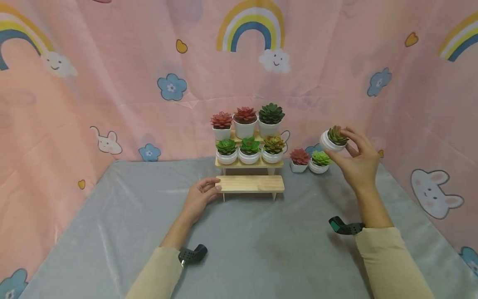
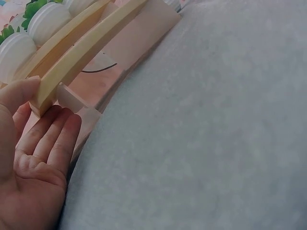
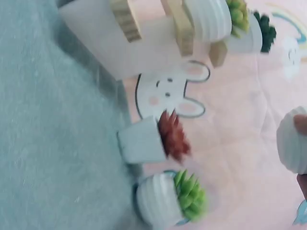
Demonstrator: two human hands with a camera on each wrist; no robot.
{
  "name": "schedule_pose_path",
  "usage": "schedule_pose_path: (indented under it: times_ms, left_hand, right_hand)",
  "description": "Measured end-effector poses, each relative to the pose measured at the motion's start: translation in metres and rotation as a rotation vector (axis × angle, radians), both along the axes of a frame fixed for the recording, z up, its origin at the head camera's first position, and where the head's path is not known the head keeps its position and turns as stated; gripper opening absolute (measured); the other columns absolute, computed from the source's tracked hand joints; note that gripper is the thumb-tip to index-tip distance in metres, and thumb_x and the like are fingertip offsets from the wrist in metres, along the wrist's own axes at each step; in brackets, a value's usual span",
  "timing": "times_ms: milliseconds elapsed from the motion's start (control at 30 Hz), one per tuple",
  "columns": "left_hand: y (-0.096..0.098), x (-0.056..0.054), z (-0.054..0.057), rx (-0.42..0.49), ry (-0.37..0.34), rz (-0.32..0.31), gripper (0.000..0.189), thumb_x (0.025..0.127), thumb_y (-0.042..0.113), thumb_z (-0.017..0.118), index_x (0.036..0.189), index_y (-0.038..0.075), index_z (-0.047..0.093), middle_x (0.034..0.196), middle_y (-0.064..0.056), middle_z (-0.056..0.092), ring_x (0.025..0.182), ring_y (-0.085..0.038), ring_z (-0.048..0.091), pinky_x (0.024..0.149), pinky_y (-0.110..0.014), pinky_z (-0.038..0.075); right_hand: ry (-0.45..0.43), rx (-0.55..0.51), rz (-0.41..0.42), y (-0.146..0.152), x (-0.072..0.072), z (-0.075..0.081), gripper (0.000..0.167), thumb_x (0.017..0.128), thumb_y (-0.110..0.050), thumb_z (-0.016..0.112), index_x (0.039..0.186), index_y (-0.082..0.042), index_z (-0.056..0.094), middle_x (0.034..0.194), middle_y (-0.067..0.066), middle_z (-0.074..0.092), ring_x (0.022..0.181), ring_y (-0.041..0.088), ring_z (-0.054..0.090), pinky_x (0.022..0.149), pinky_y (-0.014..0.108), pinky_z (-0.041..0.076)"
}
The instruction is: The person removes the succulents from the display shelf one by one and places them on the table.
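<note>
My right hand (image 1: pixel 360 160) holds a potted succulent (image 1: pixel 334 139) in a round white pot, tilted in the air above the cloth; in the right wrist view only that white pot (image 3: pixel 293 141) and bits of fingers show at the edge. With my left hand (image 1: pixel 201 197) I pinch the left end of the bottom step (image 1: pixel 250 184) of a wooden tiered stand; in the left wrist view the thumb lies on top and fingers sit below the board (image 2: pixel 72 64). That step is bare. Three green or yellowish succulents (image 1: pixel 249 150) stand on the middle step, and three larger ones (image 1: pixel 245 122) on the top.
Right of the stand, a red succulent (image 1: pixel 299 160) in a square pot and a light green succulent (image 1: pixel 319 162) in a round pot stand on the grey cloth (image 1: pixel 298 249). A pink patterned curtain (image 1: pixel 127 91) rises behind and along both sides.
</note>
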State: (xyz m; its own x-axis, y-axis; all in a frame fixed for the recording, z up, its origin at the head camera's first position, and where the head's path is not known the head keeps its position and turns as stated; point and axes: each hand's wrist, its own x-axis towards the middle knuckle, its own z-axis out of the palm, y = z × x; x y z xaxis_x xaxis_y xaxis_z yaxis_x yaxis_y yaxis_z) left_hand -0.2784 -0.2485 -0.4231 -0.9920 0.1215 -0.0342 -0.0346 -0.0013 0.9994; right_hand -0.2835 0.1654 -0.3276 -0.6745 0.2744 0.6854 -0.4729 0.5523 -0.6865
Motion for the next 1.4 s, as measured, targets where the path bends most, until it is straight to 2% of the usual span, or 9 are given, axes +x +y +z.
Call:
schedule_pose_path:
  times_ms: [200,300,433,600,700,833,1033,1200,1400]
  left_hand:
    - [0.0,-0.002,-0.002,0.014,0.01,-0.003,0.035,0.094,0.01,0.069,0.126,-0.002,0.061,0.136,-0.022,0.064,0.109,-0.013,0.069,0.096,-0.031,0.061]
    - [0.001,-0.002,-0.003,0.021,0.019,-0.007,0.035,0.094,0.009,0.068,0.126,-0.003,0.061,0.135,-0.024,0.063,0.108,-0.013,0.069,0.095,-0.032,0.061]
    - [-0.001,0.0,-0.005,0.012,0.016,0.001,0.034,0.094,0.009,0.068,0.125,-0.003,0.062,0.135,-0.023,0.064,0.105,-0.011,0.069,0.093,-0.03,0.062]
    - [-0.002,0.003,-0.011,0.012,-0.011,-0.006,0.034,0.094,0.008,0.068,0.125,-0.003,0.061,0.137,-0.022,0.063,0.106,-0.01,0.069,0.094,-0.03,0.061]
    - [-0.001,0.003,-0.011,0.017,-0.016,-0.004,0.035,0.094,0.009,0.068,0.126,-0.002,0.061,0.136,-0.022,0.063,0.106,-0.01,0.069,0.094,-0.029,0.061]
    - [0.001,0.001,-0.005,0.008,-0.015,0.01,0.034,0.094,0.01,0.069,0.126,-0.001,0.062,0.134,-0.021,0.065,0.104,-0.009,0.069,0.094,-0.03,0.061]
    - [-0.001,-0.001,-0.002,0.017,-0.008,0.02,0.033,0.094,0.007,0.068,0.124,-0.004,0.062,0.133,-0.023,0.065,0.101,-0.009,0.069,0.093,-0.03,0.062]
    - [-0.002,0.0,-0.002,0.01,-0.022,0.028,0.032,0.094,0.009,0.069,0.123,-0.001,0.063,0.133,-0.021,0.066,0.102,-0.007,0.069,0.09,-0.026,0.062]
    - [0.001,-0.001,-0.001,0.0,-0.029,0.028,0.033,0.093,0.009,0.07,0.124,-0.001,0.063,0.133,-0.02,0.066,0.103,-0.007,0.069,0.09,-0.026,0.062]
  right_hand:
    - [-0.009,-0.072,-0.058,0.029,-0.017,-0.023,0.057,0.071,0.012,0.084,0.124,-0.004,0.071,0.135,-0.005,0.066,0.129,0.005,0.056,0.108,0.022,0.051]
    - [-0.042,-0.103,-0.08,0.041,-0.021,-0.034,0.057,0.073,0.012,0.083,0.126,-0.003,0.069,0.135,0.0,0.066,0.127,0.006,0.056,0.107,0.02,0.052]
    - [-0.153,-0.13,-0.124,0.051,-0.024,-0.055,0.058,0.076,0.008,0.083,0.131,-0.005,0.067,0.138,0.006,0.064,0.127,0.005,0.058,0.108,0.021,0.051]
    - [-0.297,-0.158,-0.174,0.059,-0.026,-0.079,0.061,0.079,0.001,0.083,0.135,-0.011,0.064,0.144,0.005,0.059,0.132,0.008,0.056,0.112,0.029,0.05]
    - [-0.345,-0.183,-0.18,0.062,-0.027,-0.089,0.061,0.08,-0.001,0.083,0.137,-0.013,0.063,0.146,0.002,0.057,0.136,0.012,0.053,0.108,0.023,0.052]
    - [-0.378,-0.21,-0.193,0.065,-0.03,-0.095,0.061,0.082,-0.005,0.083,0.138,-0.017,0.063,0.148,0.0,0.056,0.137,0.013,0.051,0.103,0.017,0.053]
    - [-0.469,-0.138,-0.17,0.062,-0.032,-0.102,0.059,0.086,-0.008,0.08,0.141,-0.014,0.06,0.152,0.003,0.053,0.144,0.021,0.047,0.115,0.036,0.049]
    - [-0.499,-0.029,-0.148,0.063,-0.032,-0.108,0.057,0.088,-0.003,0.077,0.141,-0.009,0.058,0.151,0.011,0.054,0.144,0.029,0.047,0.113,0.036,0.05]
    - [-0.496,0.011,-0.087,0.068,-0.032,-0.11,0.052,0.097,-0.016,0.068,0.146,-0.009,0.052,0.153,0.015,0.051,0.145,0.032,0.044,0.117,0.039,0.045]
